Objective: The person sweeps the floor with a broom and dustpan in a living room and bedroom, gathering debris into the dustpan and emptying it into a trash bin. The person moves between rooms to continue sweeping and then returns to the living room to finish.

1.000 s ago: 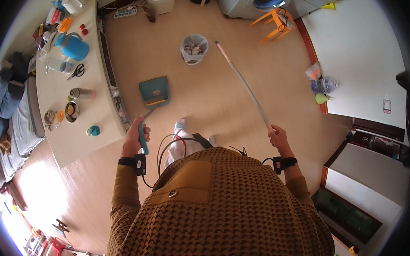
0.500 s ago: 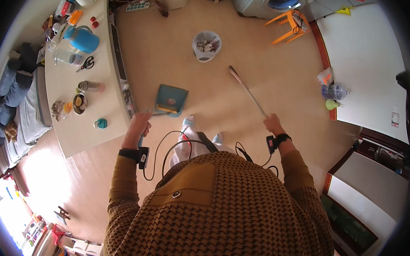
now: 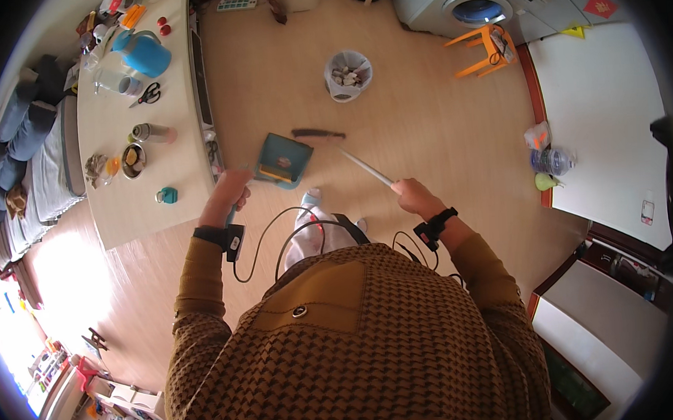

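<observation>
My right hand (image 3: 417,197) is closed round the pale stick of a broom (image 3: 366,167). The broom's dark, wide head lies over the floor just beyond the dustpan's upper right corner. To the left, my left hand (image 3: 231,193) grips the handle of a teal dustpan (image 3: 294,149), close to the table's edge. Inside the pan are a small pale heap of something I cannot make out and a yellow strip along its near side. A bin (image 3: 348,75) with a white liner and light-coloured waste stands farther off.
A long pale table (image 3: 135,213) runs along the left, holding a blue jug (image 3: 143,54), scissors (image 3: 148,94), a flask (image 3: 154,133) and a metal bowl (image 3: 133,160). An orange stool (image 3: 488,48) stands before the washing machine (image 3: 455,10). A large clear bottle (image 3: 551,160) is at the right.
The broom has swung left, its head going from right of the bin to beside the dustpan. My right hand has moved left with it. My left hand still holds the dustpan.
</observation>
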Tool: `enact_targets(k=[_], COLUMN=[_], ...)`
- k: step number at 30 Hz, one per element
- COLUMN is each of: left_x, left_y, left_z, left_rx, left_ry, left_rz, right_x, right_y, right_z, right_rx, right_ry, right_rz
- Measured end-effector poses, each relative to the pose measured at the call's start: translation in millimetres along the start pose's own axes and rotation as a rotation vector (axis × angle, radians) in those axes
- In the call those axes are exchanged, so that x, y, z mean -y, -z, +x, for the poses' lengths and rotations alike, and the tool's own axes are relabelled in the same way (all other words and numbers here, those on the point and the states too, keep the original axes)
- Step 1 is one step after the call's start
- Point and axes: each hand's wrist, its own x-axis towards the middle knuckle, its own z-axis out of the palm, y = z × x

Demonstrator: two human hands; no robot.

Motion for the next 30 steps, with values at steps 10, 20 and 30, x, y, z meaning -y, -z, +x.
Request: enact_targets(k=[10, 20, 30], left_x=[18.4, 51.8, 69.4], left_y=[10.5, -3.2, -80.7], left_z=[-15.6, -37.3, -94.6], left_rx=[0.017, -0.042, -0.234], left_ry=[-0.071, -0.043, 0.019], left_rz=[-0.016, -0.065, -0.364], right_x=[19.5, 33.4, 27.3], right_y=[93.1, 94.0, 143.6], right_z=[-47.9, 25.5, 218.1], right_rx=[0.094, -0.012, -0.098], right_ry=[-0.042, 0.065, 0.292], right_rz=[0.289, 0.268, 0.031])
